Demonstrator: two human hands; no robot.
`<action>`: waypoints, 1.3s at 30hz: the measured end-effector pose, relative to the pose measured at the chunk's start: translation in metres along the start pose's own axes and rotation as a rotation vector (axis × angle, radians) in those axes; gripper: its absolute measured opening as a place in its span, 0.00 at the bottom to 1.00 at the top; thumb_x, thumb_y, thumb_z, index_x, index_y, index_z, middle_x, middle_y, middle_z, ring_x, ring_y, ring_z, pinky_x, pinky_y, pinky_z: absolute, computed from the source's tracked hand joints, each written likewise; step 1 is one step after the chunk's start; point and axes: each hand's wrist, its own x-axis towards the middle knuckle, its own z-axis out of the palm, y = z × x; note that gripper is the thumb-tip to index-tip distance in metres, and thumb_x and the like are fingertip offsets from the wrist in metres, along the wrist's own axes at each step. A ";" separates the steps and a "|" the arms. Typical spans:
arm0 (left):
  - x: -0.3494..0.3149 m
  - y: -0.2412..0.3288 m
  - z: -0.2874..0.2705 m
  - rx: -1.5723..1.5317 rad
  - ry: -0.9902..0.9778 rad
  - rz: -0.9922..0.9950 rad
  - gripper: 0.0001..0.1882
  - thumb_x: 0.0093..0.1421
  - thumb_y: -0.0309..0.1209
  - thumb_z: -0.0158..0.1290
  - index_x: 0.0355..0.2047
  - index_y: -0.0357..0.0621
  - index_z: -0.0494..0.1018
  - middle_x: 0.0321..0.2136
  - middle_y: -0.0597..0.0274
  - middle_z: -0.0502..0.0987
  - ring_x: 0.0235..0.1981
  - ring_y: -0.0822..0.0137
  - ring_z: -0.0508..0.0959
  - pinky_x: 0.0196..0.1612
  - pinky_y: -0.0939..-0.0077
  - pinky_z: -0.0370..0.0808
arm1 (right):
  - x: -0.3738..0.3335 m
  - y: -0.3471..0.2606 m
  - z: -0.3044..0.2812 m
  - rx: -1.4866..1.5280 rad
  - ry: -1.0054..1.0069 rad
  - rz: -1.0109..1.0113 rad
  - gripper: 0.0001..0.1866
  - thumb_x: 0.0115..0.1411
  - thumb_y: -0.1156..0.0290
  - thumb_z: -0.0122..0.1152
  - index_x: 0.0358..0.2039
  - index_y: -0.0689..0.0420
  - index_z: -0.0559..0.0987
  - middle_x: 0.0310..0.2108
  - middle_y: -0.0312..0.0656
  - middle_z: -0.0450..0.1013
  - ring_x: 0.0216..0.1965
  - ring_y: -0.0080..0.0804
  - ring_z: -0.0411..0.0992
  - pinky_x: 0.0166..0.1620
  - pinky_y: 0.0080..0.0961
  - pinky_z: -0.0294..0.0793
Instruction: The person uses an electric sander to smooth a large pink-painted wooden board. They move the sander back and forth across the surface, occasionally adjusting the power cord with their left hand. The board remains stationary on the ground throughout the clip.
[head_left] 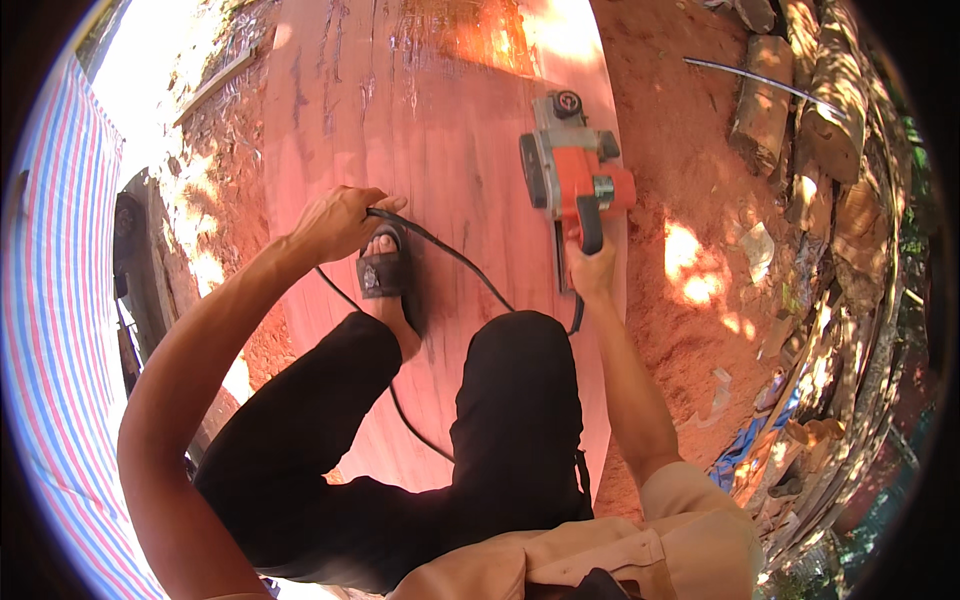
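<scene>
My right hand (592,262) is wrapped round the black rear handle of a red and grey electric hand planer (572,160). The tool rests near the right edge of a broad reddish wooden slab (460,220). My left hand (348,215) is closed on a black power cord (450,250), over the slab and just above my sandalled foot (383,268). From that hand the cord loops right towards my knee, and another stretch passes under my left leg. The planer's underside is hidden.
Red soil (670,340) borders the slab. On the right lie cut logs (765,105), stacked wood and a crumpled blue sheet (740,440). A striped tarp (65,300) hangs at the left. My bent legs (520,400) are over the slab's near part.
</scene>
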 end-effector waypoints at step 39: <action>0.296 0.039 -0.060 -0.532 0.606 0.321 0.18 0.76 0.38 0.47 0.53 0.43 0.83 0.39 0.51 0.87 0.32 0.62 0.83 0.35 0.61 0.78 | 0.271 -0.182 0.149 -0.042 0.120 -0.371 0.08 0.58 0.69 0.68 0.32 0.61 0.84 0.22 0.46 0.80 0.26 0.38 0.81 0.34 0.37 0.79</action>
